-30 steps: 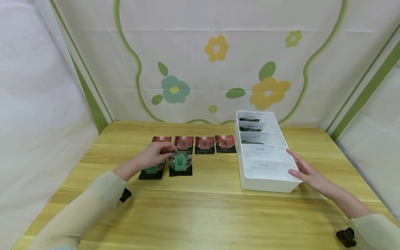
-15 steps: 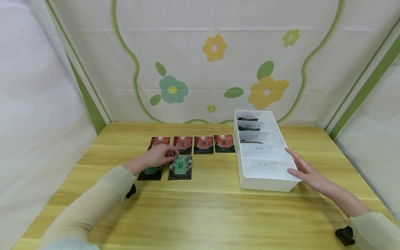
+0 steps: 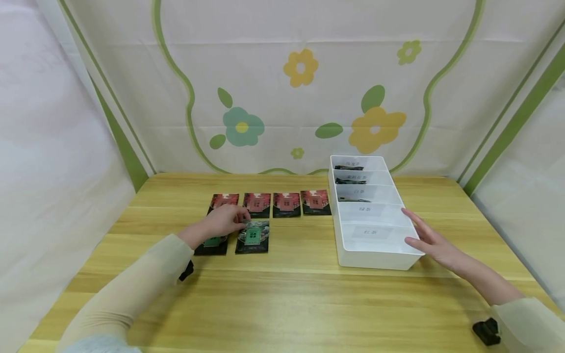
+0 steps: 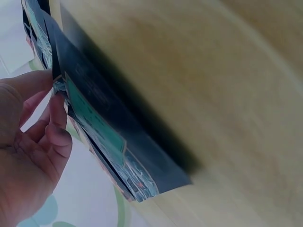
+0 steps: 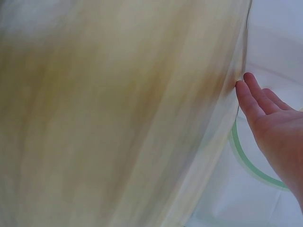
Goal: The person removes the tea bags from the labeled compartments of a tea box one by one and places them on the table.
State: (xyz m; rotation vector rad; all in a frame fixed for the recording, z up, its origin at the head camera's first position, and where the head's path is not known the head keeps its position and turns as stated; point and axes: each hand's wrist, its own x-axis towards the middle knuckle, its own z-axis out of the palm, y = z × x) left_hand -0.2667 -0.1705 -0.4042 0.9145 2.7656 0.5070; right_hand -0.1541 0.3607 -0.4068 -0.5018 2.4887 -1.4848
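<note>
My left hand (image 3: 226, 220) pinches the top left corner of a black tea packet with a green label (image 3: 252, 236), thumb against fingers; in the left wrist view the packet (image 4: 97, 125) is tilted, with a shadow beside it. Under that hand, a second green-labelled packet (image 3: 212, 246) is partly covered. My right hand (image 3: 434, 245) touches the right side of a white divided box (image 3: 375, 260), its fingers spread along the rim. The right wrist view shows the right hand (image 5: 277, 127) with fingers extended.
Several red-labelled tea packets (image 3: 286, 204) lie in a row behind the green ones. The box's three far compartments hold dark packets (image 3: 350, 181); printed labels mark the compartments. A flower-patterned cloth (image 3: 265, 73) stands behind the wooden table (image 3: 282, 304).
The pinched green packet has shifted slightly toward the front and now lies apart from the red row. My left hand has moved a little right. The right hand stays at the box.
</note>
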